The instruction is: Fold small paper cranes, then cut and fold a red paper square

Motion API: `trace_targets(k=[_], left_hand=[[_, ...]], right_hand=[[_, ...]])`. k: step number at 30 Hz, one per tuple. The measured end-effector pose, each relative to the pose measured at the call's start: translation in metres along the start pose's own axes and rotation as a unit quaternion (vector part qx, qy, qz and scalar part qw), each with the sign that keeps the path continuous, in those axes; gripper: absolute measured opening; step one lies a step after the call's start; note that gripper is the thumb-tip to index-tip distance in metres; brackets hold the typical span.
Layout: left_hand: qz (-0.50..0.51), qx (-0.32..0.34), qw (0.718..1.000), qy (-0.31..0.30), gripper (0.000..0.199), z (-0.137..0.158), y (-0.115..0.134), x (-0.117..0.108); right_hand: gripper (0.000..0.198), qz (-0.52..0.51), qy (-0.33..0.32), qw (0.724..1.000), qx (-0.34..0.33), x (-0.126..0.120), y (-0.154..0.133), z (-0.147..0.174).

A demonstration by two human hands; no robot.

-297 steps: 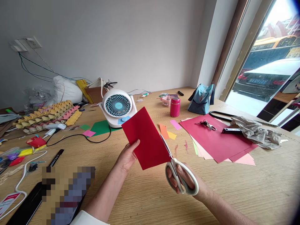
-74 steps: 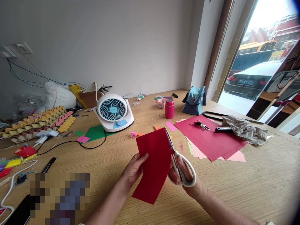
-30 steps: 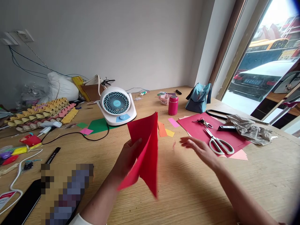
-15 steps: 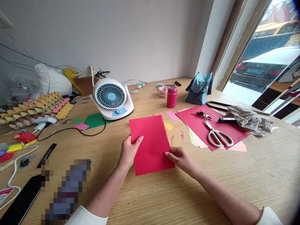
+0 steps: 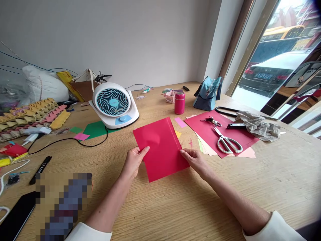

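Observation:
A sheet of red paper (image 5: pixel 160 150) is held up over the wooden table, tilted, with a crease or folded strip along its right edge. My left hand (image 5: pixel 132 160) pinches its left edge, thumb on top. On the right edge, my right hand (image 5: pixel 195 162) grips the paper between thumb and fingers. The fingers beneath the paper are hidden. To the right, scissors (image 5: pixel 227 142) with white handles lie on larger red sheets (image 5: pixel 200 130), beside a small bunch of keys or clippers (image 5: pixel 212 121).
A white and blue fan (image 5: pixel 114 105) stands behind the paper. A pink flask (image 5: pixel 180 103) and a blue bag (image 5: pixel 208 93) are at the back. A grey cloth (image 5: pixel 260 126) lies at right. A black marker (image 5: pixel 40 170) and a blurred-out object (image 5: pixel 65 207) lie at left.
The red paper has turned counter-clockwise, and a crease or strip now shows along its right edge. My right hand has moved slightly up that edge. The whole view has shifted slightly.

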State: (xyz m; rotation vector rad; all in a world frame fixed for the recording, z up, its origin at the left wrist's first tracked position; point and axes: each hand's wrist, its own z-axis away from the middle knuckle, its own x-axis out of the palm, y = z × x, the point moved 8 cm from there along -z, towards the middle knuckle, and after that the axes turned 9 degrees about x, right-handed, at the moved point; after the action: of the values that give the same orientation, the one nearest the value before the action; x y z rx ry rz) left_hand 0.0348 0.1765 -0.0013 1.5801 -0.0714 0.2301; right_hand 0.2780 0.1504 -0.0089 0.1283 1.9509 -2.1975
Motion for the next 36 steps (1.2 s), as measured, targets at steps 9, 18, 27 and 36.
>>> trace_targets(k=[9, 18, 27, 36], left_hand=[[0.008, 0.017, 0.999, 0.051, 0.055, -0.012, 0.005, -0.018], [0.039, 0.02, 0.998, 0.051, 0.055, -0.013, 0.01, -0.019], [0.046, 0.015, 0.998, 0.035, 0.055, -0.01, 0.013, -0.014], [-0.075, 0.189, 0.979, 0.01, 0.034, 0.026, 0.066, 0.012]], right_hand=[[0.054, 0.062, 0.113, 0.992, -0.008, -0.049, 0.011, -0.02], [0.038, 0.227, 0.298, 0.927, 0.01, -0.138, 0.016, -0.026], [0.037, 0.333, 0.329, 0.883, 0.014, -0.148, 0.022, -0.029], [0.035, 0.207, 0.226, 0.941, -0.143, -0.095, -0.028, -0.005]])
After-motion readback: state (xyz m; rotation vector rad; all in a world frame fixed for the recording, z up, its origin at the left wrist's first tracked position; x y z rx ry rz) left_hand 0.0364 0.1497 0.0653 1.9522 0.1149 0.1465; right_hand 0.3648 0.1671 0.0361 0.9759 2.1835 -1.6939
